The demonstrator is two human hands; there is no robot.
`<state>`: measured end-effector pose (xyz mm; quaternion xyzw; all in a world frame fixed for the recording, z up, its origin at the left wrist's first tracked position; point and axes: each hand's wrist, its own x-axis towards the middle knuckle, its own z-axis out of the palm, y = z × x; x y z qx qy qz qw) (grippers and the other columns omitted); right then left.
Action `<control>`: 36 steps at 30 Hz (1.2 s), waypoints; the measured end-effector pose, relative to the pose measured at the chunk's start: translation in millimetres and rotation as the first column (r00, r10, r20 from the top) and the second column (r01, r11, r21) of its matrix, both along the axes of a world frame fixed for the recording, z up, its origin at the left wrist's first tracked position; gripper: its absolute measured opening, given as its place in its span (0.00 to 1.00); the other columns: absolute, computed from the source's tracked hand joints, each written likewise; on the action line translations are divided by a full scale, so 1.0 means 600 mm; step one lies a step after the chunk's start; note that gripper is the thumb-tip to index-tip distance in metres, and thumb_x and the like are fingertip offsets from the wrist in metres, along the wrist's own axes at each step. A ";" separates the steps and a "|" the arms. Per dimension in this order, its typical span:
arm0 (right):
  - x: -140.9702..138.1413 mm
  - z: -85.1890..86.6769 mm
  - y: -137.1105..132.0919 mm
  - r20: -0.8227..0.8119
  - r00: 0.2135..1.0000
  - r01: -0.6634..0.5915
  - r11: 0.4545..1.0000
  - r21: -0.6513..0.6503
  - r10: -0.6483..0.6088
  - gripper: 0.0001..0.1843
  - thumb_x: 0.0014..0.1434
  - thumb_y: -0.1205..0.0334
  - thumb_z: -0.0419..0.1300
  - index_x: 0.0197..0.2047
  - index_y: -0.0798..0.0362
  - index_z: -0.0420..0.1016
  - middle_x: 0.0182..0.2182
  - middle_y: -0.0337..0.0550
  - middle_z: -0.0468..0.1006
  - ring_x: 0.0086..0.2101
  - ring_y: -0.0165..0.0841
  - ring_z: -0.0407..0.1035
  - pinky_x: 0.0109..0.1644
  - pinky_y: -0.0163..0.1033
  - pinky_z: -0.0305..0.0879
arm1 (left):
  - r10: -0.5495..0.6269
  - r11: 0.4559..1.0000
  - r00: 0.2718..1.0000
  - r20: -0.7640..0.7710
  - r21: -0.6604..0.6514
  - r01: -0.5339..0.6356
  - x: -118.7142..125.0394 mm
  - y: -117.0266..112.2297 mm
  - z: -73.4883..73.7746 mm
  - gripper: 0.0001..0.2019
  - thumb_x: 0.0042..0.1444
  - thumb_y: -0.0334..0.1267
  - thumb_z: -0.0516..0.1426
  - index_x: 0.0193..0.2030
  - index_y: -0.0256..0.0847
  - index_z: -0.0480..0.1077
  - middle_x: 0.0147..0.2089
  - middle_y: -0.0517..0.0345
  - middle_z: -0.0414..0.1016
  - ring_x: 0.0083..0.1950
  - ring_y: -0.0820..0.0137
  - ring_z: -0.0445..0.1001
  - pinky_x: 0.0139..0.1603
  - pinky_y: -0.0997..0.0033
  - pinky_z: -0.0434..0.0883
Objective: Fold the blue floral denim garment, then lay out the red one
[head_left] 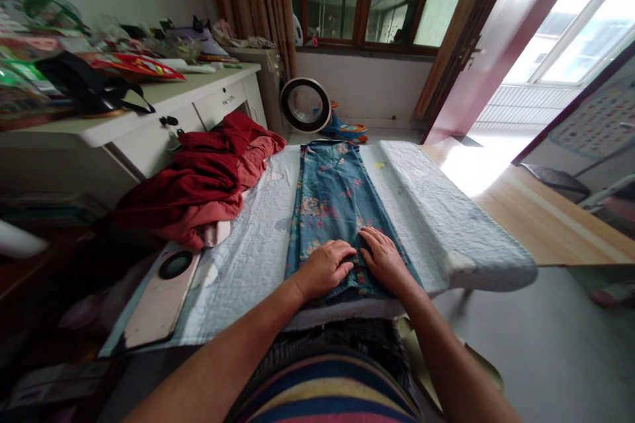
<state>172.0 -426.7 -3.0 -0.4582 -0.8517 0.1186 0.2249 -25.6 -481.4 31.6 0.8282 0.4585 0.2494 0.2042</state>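
Observation:
Blue floral trousers [333,201], folded into a long strip, lie on the quilted cover [258,238] in front of me. At their near end, my left hand [327,268] rests palm down on the fabric, fingers extended to the right. My right hand [384,258] lies beside it on the right half of the garment, its fingers stretched out and slightly apart. The thumbs point toward each other with a small gap between them. Neither hand grips the cloth.
A red garment heap [213,175] sits at the left of the cover. Nearer me is a pale flat panel with a dark round spot [153,301]. A cluttered white desk [208,89] stands left; a round fan-like ring [305,106] stands beyond. A wooden board [530,211] lies right.

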 end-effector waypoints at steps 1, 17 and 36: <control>0.002 -0.001 -0.005 -0.038 0.999 -0.010 1.000 0.006 0.010 0.22 0.61 0.65 0.52 0.58 0.53 0.68 0.60 0.51 0.68 0.61 0.42 0.60 0.66 0.53 0.54 | -0.005 1.000 1.000 -0.006 -0.003 0.005 0.001 -0.005 0.002 0.14 0.62 0.37 0.55 0.54 0.39 0.70 0.53 0.52 0.74 0.54 0.64 0.70 0.59 0.62 0.67; 0.008 0.033 -0.069 -0.194 0.972 -0.154 0.984 -0.087 0.135 0.12 0.57 0.70 0.59 0.44 0.48 0.72 0.41 0.42 0.73 0.44 0.38 0.65 0.50 0.45 0.62 | 0.033 0.999 0.994 -0.104 0.039 -0.029 0.009 -0.028 0.000 0.16 0.59 0.35 0.58 0.54 0.41 0.68 0.53 0.52 0.70 0.54 0.62 0.67 0.58 0.60 0.67; 0.027 0.062 -0.068 -0.175 0.951 -0.291 0.926 -0.241 0.254 0.24 0.53 0.63 0.65 0.53 0.48 0.68 0.49 0.44 0.70 0.52 0.40 0.63 0.59 0.48 0.60 | -0.043 0.998 0.983 -0.177 0.026 0.048 -0.002 -0.034 0.008 0.33 0.44 0.50 0.68 0.54 0.39 0.65 0.53 0.50 0.70 0.54 0.58 0.69 0.58 0.59 0.67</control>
